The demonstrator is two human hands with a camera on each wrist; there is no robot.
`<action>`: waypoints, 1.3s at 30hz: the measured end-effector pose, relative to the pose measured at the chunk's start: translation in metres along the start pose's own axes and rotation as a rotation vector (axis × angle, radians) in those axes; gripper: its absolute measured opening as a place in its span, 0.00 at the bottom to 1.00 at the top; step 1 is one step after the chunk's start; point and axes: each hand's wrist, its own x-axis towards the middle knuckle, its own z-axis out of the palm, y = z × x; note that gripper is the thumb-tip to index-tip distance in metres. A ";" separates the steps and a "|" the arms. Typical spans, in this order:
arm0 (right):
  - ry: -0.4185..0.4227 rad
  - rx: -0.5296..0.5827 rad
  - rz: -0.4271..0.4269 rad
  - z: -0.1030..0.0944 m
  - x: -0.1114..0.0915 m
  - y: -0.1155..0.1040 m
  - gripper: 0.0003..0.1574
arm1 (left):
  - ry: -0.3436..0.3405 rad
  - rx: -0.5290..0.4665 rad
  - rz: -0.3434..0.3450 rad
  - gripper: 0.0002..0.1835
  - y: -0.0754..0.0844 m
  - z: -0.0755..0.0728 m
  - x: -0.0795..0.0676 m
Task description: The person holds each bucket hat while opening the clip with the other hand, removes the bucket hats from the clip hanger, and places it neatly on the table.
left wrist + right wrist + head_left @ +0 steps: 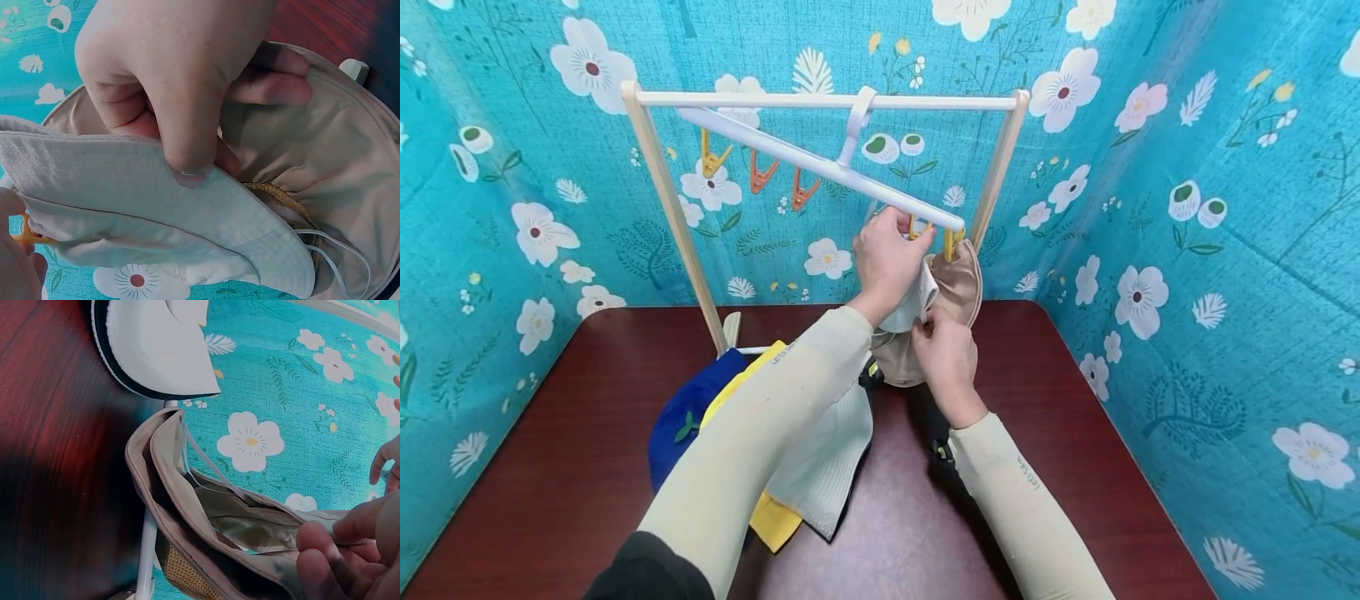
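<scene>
A pale bucket hat (125, 181) with a thin white cord is held up under the low end of a white clip hanger (820, 165). My left hand (891, 254) pinches a yellow clip (34, 236) on the hanger, at the hat's edge. My right hand (947, 354) pinches the hat's brim between thumb and fingers, the thumb on the outside in the left wrist view. Close behind hangs a tan wide-brimmed hat (958, 283), caught in another yellow clip (951, 243) at the hanger's end.
The hanger hooks over a wooden rack (658, 175) and tilts down rightward. Several free clips, including an orange clip (762, 172), hang on its left half. A blue cap (688, 408), a yellow item (775, 523) and a white ribbed item (820, 462) lie on the dark red table (1075, 467).
</scene>
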 end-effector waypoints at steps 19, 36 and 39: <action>-0.022 0.018 0.013 -0.003 -0.003 0.001 0.07 | -0.020 0.013 0.000 0.18 -0.001 0.000 0.002; -0.014 0.033 0.017 -0.007 -0.009 0.002 0.15 | -0.032 -0.018 -0.016 0.17 0.005 -0.001 0.003; -0.010 0.033 0.008 -0.009 -0.010 0.002 0.14 | -0.039 -0.014 -0.024 0.17 0.006 -0.002 0.003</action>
